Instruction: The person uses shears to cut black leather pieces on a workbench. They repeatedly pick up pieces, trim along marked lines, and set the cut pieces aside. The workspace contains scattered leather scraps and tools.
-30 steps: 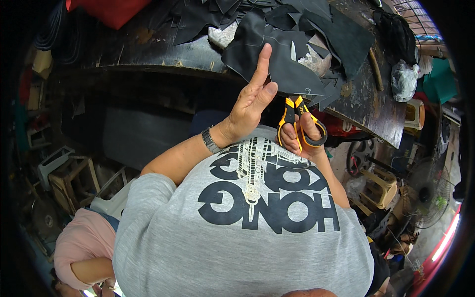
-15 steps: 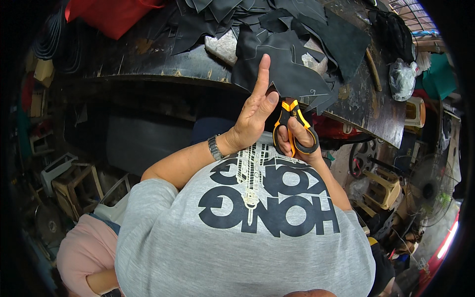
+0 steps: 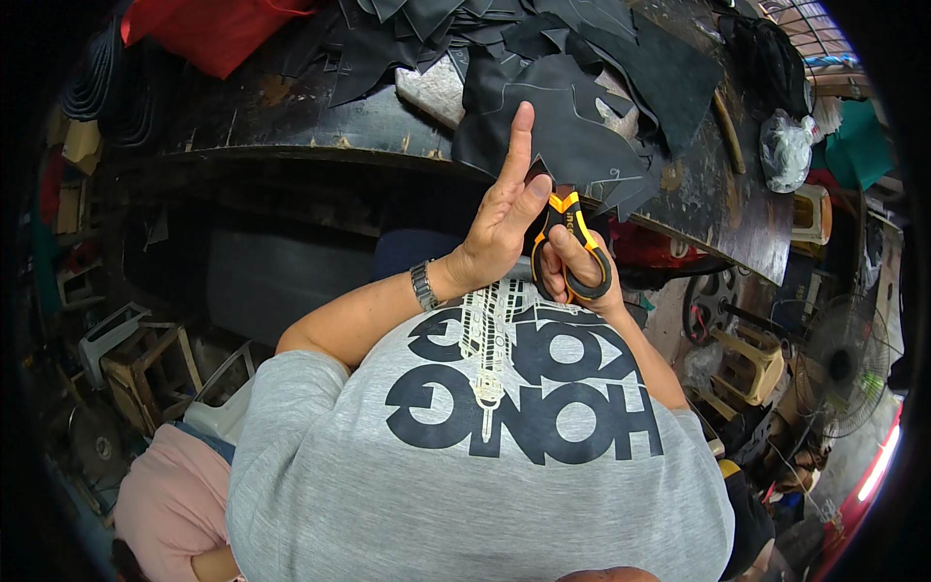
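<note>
A sheet of black leather-like material (image 3: 553, 121), with thin pale outlines drawn on it, lies over the table's front edge. My left hand (image 3: 499, 218) holds its near edge, with the index finger stretched over the top and the thumb by a notch in the edge; the other fingers are partly hidden. My right hand (image 3: 582, 267) is closed round scissors (image 3: 574, 228) with yellow and black handles. Their blades sit at the sheet's near edge, mostly hidden by it, just right of my left thumb.
More black cut pieces (image 3: 427, 24) are heaped at the back of the dark worn table (image 3: 320, 136). A red sheet (image 3: 208, 34) lies far left. To the right are a wooden stick (image 3: 728, 133) and a clear plastic bag (image 3: 787, 153). A person in pink (image 3: 175, 495) is at lower left.
The scissor handles have come closer together as my right hand squeezed, moving slightly left and up. My left hand has stayed nearly in place on the sheet.
</note>
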`<state>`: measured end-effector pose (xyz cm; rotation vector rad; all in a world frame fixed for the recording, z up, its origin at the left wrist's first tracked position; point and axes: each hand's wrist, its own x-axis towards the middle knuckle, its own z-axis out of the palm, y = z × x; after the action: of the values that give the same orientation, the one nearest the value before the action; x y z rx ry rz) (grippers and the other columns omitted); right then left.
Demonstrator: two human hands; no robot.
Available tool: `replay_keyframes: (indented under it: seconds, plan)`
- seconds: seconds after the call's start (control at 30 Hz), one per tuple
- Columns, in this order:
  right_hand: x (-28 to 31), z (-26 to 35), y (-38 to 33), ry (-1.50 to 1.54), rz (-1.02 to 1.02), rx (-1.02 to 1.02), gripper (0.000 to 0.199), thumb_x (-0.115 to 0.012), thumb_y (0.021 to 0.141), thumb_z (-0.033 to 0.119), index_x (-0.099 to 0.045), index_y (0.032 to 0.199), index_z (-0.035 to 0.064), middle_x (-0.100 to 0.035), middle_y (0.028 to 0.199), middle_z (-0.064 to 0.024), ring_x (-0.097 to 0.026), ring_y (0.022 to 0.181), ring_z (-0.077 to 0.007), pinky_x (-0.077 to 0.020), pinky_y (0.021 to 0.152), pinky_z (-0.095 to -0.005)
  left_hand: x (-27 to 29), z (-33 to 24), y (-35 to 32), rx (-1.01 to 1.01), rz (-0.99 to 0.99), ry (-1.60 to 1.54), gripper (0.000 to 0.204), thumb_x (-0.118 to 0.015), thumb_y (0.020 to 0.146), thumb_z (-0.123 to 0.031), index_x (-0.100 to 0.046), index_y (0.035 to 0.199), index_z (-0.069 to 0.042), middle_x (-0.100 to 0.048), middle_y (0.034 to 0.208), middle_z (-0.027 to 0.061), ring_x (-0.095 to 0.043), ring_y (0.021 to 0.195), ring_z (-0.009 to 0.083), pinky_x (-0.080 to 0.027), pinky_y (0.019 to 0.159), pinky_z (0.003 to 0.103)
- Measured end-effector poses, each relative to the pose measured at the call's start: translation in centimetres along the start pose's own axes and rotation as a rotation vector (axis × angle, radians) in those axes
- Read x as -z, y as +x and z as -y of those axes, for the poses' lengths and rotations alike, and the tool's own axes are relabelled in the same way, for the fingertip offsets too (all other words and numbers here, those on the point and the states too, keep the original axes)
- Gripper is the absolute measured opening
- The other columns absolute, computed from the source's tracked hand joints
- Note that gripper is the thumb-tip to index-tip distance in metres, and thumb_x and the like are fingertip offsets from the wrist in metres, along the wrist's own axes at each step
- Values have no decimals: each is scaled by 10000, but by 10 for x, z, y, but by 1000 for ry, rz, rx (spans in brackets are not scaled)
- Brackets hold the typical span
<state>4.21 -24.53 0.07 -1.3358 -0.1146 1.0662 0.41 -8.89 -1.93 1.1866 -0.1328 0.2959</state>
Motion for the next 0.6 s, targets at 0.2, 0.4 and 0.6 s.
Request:
replay_keyframes:
  seconds: [0.2,0.4,0.6]
  plan:
    - [11,-1,-2,142,45,-67,487,-650,915,463,-547,696,40,-510,526,-36,-482,398,-103,-392,371,-223,4,-4,4,-25,-170,-97,628,-484,1035,-180,-156,1555,-50,-268,1562,116,-309,1391,149,-240,1143,296]
    - [30,16,-2,3,185,-25,506,-710,817,497,-608,854,3,-570,671,-41,-568,567,-126,-472,533,-239,31,-8,20,31,-490,-214,223,-740,844,-1,-699,1063,6,-699,981,48,-650,869,91,-533,821,214]
    - [30,30,3,-250,202,-18,466,-732,802,464,-616,831,14,-572,645,-32,-559,545,-110,-458,522,-233,56,-28,30,22,-269,57,229,-745,838,-17,-721,1066,-27,-721,986,54,-670,882,102,-545,816,216]
